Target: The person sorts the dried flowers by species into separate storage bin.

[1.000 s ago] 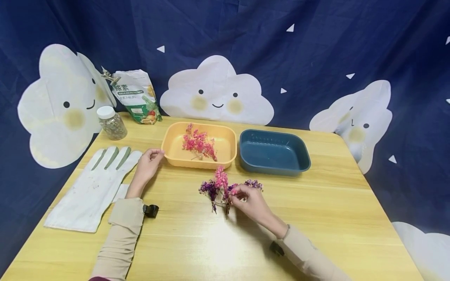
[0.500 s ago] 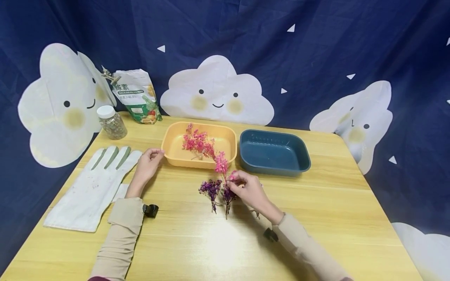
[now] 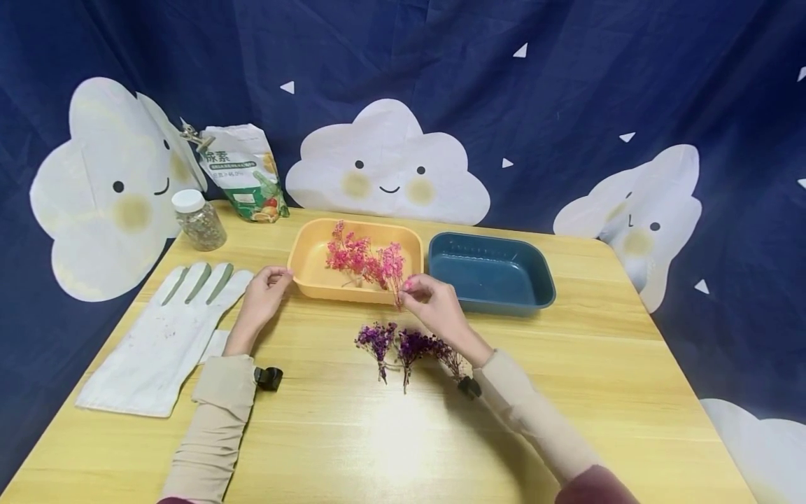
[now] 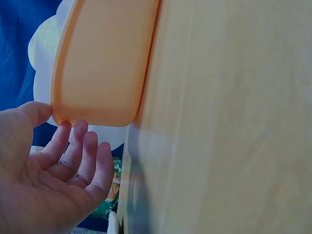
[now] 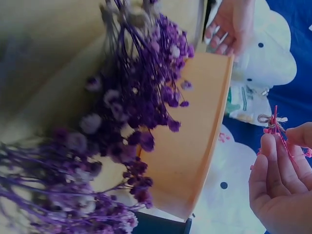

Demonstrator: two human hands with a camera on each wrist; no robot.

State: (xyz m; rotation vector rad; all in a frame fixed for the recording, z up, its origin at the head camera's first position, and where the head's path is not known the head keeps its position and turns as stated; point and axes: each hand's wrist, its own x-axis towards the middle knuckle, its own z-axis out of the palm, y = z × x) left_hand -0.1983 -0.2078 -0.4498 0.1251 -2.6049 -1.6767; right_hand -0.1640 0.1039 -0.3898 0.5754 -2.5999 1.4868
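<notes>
My right hand (image 3: 434, 304) pinches the stems of a small pink dried-flower bunch (image 3: 392, 262) above the front right edge of the yellow box (image 3: 346, 294). In the right wrist view, a twine bow (image 5: 272, 120) shows on those stems. Another bunch of pink dried flowers (image 3: 346, 252) lies inside the box. At the box's left end my left hand (image 3: 266, 294) has its thumb and fingertips on the rim, holding it lightly. Several purple dried-flower bunches (image 3: 411, 346) lie on the table in front, the rightmost partly under my right wrist.
A dark blue box (image 3: 491, 301) stands just right of the yellow one. White gloves (image 3: 157, 343) lie at the left of the table (image 3: 327, 434). Behind them are a jar with a white lid (image 3: 200, 222) and a clipped white-green bag (image 3: 245, 175).
The right hand has lifted the pink bunch from among the purple bunches and carried it forward to the yellow box's near edge. My left hand stays at the box's left end.
</notes>
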